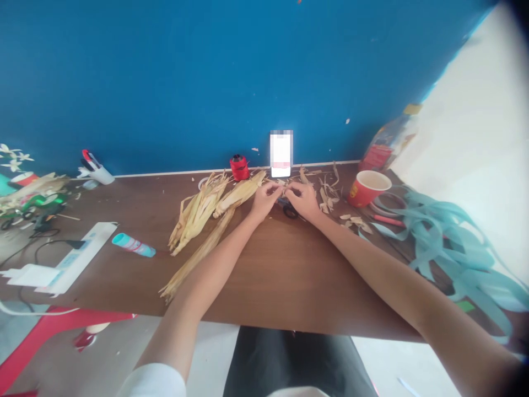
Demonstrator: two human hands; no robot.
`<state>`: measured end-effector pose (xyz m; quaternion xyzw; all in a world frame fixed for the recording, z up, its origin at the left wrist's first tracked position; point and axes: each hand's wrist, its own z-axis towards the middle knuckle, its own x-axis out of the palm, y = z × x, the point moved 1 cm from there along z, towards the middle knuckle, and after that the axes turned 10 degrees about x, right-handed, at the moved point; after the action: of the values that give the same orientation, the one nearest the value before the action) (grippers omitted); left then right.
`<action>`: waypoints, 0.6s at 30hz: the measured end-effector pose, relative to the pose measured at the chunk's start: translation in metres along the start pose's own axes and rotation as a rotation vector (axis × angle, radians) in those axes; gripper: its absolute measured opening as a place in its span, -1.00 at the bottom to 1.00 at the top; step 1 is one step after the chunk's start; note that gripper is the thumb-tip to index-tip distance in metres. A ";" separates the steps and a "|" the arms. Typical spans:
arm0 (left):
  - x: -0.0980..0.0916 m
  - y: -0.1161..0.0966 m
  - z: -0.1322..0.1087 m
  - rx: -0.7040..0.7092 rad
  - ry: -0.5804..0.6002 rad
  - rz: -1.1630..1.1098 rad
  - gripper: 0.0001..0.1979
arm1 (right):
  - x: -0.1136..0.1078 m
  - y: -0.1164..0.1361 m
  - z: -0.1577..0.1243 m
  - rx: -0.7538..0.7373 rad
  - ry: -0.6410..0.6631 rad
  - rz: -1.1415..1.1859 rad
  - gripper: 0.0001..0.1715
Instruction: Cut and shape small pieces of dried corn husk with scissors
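My left hand and my right hand meet near the back of the brown table, fingertips pinched and almost touching. Whatever lies between them is too small and blurred to name. Just below my right hand sits a dark looped object, perhaps scissor handles, partly covered. Left of my hands lie dry corn husks, with another husk bundle reaching close to my left hand. Torn husk scraps are scattered to the right of my right hand. A lit phone stands against the blue wall behind my hands.
A red spool stands by the wall. To the right are a red paper cup, a plastic bottle and tangled teal ribbon. Leftward lie a blue tube, a power strip and a pen cup.
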<state>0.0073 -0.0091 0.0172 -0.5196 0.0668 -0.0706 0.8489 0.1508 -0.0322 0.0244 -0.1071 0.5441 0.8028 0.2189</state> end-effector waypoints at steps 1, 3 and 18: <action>0.000 0.001 0.000 0.001 -0.002 0.009 -0.73 | 0.000 0.000 0.000 0.004 0.003 -0.016 -0.75; 0.000 0.004 0.000 0.007 0.002 0.021 -0.73 | 0.000 0.000 0.000 0.013 0.002 -0.049 -0.73; 0.000 0.007 0.001 0.043 0.092 0.098 -0.74 | -0.001 -0.002 -0.001 -0.015 -0.052 -0.148 -0.77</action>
<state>0.0080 -0.0053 0.0112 -0.4937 0.1296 -0.0543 0.8582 0.1523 -0.0330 0.0230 -0.1278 0.5231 0.7909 0.2906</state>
